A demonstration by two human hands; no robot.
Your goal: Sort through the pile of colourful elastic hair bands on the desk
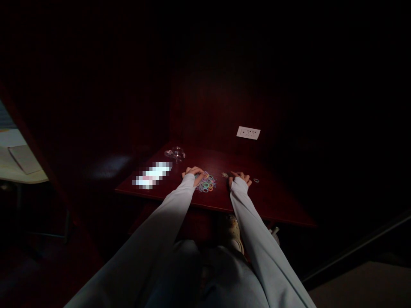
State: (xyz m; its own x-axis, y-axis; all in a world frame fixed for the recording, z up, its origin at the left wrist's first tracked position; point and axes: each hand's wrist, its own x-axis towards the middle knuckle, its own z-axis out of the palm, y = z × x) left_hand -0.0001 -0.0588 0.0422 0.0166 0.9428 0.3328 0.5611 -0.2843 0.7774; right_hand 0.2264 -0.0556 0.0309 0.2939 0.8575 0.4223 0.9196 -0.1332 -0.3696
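Observation:
A pile of small colourful rings [207,185], which look like elastic hair ties, lies on the dark red table. My left hand [193,172] is at the pile's upper left edge, its thumb and fingers drawn together over the rings; what they pinch is too small to make out. To the right, my right hand [241,179] rests low over the tabletop with bent fingers somewhat apart and nothing visible in them. Just left of its fingertips lies a small group of pale yellowish bands [224,174]. A single light ring [256,180] sits beyond its right side.
A phone-like bright, pixelated rectangle [153,174] lies on the table [269,201] at left. Behind it stands a clear container [177,153]. The back wall holds a white socket plate [248,133]. A pale desk [24,173] shows at far left.

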